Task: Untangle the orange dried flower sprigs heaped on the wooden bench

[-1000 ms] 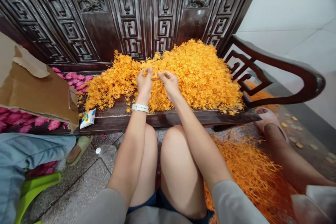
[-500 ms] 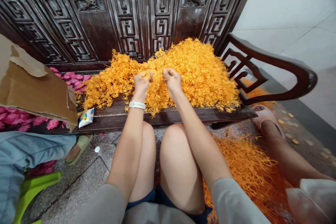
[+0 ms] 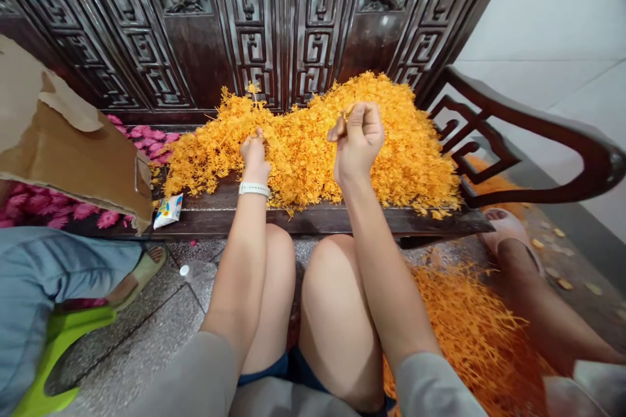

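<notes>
Your left hand (image 3: 255, 155) keeps a closed grip on a small orange sprig, low against the near left part of the orange flower heap (image 3: 401, 143) on the dark wooden table (image 3: 313, 220). Your right hand (image 3: 358, 140) is lifted just above the heap's middle, fingers curled shut, pinching a bit of orange at the thumb. Left of the heap lie pink flowers (image 3: 147, 142), a torn cardboard box (image 3: 73, 156) and a small packet (image 3: 167, 210). More orange strands (image 3: 464, 326) cover the floor at near right.
</notes>
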`<state>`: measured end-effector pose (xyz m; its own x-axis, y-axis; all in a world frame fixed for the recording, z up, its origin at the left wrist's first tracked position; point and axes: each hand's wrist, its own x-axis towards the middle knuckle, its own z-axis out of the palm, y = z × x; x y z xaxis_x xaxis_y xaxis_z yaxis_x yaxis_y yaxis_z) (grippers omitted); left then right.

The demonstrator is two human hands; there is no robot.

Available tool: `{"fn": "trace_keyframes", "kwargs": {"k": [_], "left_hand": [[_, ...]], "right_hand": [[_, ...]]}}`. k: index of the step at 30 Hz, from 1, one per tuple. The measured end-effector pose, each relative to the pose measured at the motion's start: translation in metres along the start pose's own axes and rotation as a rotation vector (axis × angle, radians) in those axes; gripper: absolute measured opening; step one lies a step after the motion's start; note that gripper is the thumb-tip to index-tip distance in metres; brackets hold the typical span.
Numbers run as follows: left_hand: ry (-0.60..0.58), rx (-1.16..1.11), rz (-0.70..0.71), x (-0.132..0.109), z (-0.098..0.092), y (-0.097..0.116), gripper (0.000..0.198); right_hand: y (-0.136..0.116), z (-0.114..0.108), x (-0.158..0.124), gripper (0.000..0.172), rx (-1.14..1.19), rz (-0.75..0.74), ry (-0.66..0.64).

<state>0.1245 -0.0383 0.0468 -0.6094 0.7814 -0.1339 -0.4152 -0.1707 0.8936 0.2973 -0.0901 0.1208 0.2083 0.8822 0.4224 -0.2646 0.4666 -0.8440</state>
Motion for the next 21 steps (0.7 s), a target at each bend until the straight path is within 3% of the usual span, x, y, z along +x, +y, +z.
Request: {"fn": "trace_keyframes", "kwargs": {"k": [3, 6, 8, 11, 15, 17, 21], "left_hand": [[0.018, -0.066, -0.048, -0.004, -0.006, 0.007, 0.018], [-0.070, -0.024, -0.061, -0.019, -0.002, 0.013, 0.025], [-0.161, -0.006, -0.057, -0.029, 0.004, 0.015, 0.028], [-0.256, -0.035, -0.056, -0.043, 0.011, 0.012, 0.024], [-0.309, -0.050, -0.037, -0.057, 0.018, 0.003, 0.019], [-0.318, -0.043, -0.039, -0.063, 0.020, 0.001, 0.011], [-0.325, -0.035, -0.090, -0.067, 0.021, 0.007, 0.005]], "right_hand": [[0.030, -0.014, 0.012, 0.041, -0.035, 0.065, 0.029], [0.068, -0.028, 0.022, 0.057, -0.223, 0.194, 0.021], [0.078, -0.030, 0.022, 0.051, -0.321, 0.198, -0.007], [0.068, -0.022, 0.014, 0.032, -0.350, 0.083, -0.161], [0.046, -0.010, 0.001, 0.046, -0.460, -0.034, -0.404], [0.043, -0.011, 0.000, 0.046, -0.497, -0.084, -0.448], [0.050, -0.021, 0.006, 0.015, -0.445, -0.086, -0.415]]}}
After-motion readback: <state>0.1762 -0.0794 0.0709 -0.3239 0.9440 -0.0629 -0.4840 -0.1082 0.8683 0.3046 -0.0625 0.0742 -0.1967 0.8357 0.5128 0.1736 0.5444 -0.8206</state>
